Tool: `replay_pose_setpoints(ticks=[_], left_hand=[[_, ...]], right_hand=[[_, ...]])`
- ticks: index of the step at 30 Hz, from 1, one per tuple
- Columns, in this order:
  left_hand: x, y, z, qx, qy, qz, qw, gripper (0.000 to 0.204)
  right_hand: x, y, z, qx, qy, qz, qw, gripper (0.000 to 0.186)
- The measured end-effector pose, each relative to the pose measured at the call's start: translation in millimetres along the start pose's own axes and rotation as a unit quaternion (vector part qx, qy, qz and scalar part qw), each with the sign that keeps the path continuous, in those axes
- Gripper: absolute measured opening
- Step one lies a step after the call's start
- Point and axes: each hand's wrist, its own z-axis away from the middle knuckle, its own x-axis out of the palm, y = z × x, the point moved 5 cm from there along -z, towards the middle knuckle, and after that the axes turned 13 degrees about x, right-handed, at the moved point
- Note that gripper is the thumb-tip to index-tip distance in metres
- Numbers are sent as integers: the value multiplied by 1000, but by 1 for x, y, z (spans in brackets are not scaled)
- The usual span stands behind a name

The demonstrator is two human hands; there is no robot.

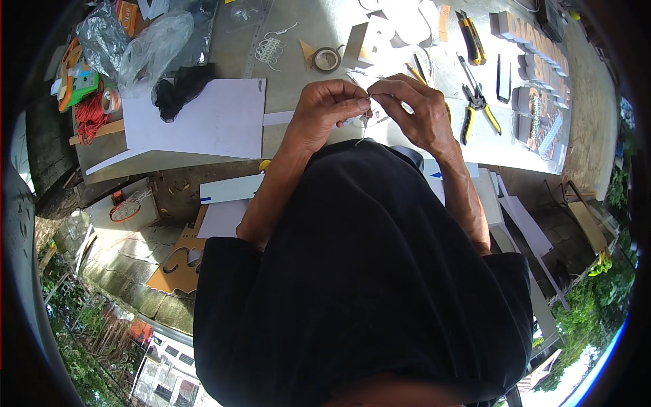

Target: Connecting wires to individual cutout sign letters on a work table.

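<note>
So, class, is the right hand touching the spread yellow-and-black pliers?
Apart: the head view shows bright tabletop between the right hand and the pliers.

Over on the left of the table (288, 88), a crumpled clear plastic bag (154, 51) sat near a bundle of red cord (90, 117), and a crumpled black bundle (178, 97) lay over the edge of a broad white sheet (210, 132). Further right I saw a yellow-and-black utility knife (473, 39) and rows of raised block letters (526, 32). Lower down, a brown cut-out board (169, 277) lay near a small orange hoop (125, 220).
</note>
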Motion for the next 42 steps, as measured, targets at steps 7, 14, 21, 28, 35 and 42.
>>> replay_pose_setpoints(ticks=[7, 14, 21, 28, 35, 42], left_hand=[[-1, -5, 1, 2, -6, 24, 1000, 9], [0, -5, 1, -6, -19, 27, 999, 9], [1, -8, 0, 24, 22, 1, 999, 9], [0, -6, 0, 41, 56, -6, 998, 10], [0, -6, 1, 23, 34, -19, 999, 12], [4, -1, 1, 13, 16, 14, 1000, 11]], right_hand=[[1, -1, 0, -47, 8, 19, 999, 15], [1, -4, 3, -46, 3, 21, 999, 15], [12, -7, 10, 37, 46, -22, 998, 12], [17, -1, 20, 85, 109, -75, 988, 15], [14, 6, 16, 135, 57, -114, 983, 17], [15, 16, 16, 159, 15, -161, 974, 15]])
